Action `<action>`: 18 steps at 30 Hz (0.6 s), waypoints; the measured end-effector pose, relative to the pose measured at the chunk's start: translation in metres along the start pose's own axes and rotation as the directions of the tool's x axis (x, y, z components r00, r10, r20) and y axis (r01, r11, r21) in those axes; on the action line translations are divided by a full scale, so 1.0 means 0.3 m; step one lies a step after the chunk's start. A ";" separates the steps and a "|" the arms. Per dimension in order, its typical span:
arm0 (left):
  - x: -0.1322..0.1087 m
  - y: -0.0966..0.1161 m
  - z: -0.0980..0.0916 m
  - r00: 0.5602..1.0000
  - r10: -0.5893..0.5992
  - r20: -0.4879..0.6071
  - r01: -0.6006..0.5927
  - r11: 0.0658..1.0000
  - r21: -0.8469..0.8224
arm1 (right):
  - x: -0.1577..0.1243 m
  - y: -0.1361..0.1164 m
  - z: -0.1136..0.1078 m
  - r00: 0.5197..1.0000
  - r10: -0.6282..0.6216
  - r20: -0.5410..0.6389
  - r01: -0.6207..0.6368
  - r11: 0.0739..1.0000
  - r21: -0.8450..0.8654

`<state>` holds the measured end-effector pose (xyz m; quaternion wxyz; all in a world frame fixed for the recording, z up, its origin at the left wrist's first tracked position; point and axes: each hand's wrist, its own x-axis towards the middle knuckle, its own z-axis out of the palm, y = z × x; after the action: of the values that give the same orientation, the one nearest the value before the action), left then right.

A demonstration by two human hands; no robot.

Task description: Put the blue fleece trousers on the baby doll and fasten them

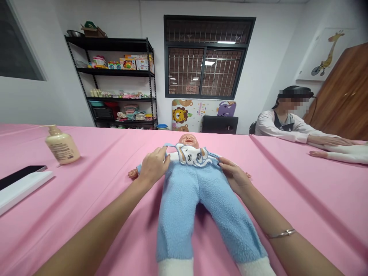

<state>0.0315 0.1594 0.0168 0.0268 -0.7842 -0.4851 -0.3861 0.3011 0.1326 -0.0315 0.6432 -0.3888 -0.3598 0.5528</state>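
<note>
Pink cloth covers the table, a shelf beyond at 11 o'clock. Your 2 arms reach forward; your left hand curls at a strap, your right hand has fingertips at the edge of the overalls. Whether either is pinching, I cannot tell. Between them the doll lies face up, its bib at 3 o'clock from your left, 9 from your right. Your hands partly hide its arms. Bottle, phone and box sit around 10, a person at 1.
</note>
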 end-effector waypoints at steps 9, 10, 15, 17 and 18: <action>-0.070 0.091 0.111 0.991 0.018 -0.132 -0.043 0.982 -0.186 | 0.043 0.031 0.012 0.863 -0.443 0.243 0.481 0.573 -0.663; -0.079 0.096 0.126 0.983 0.068 -0.168 -0.095 0.983 -0.156 | 0.048 0.040 0.015 0.860 -0.437 0.265 0.489 0.552 -0.675; -0.115 0.127 0.162 0.977 0.071 -0.199 -0.106 0.979 -0.173 | 0.033 0.034 0.033 0.945 -0.238 0.224 0.326 0.681 -0.656; -0.122 0.138 0.162 0.988 -0.031 -0.152 -0.007 0.971 -0.241 | 0.016 0.002 0.054 0.987 -0.146 0.068 0.155 0.743 -0.651; -0.125 0.141 0.162 0.989 -0.077 -0.128 0.039 0.962 -0.272 | 0.008 -0.018 0.071 0.992 -0.121 -0.025 0.076 0.755 -0.652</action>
<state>0.0840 0.1295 -0.0267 -0.0579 -0.7376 -0.4481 -0.5018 0.2848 0.1368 -0.0173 0.5084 -0.5858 -0.5276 0.3464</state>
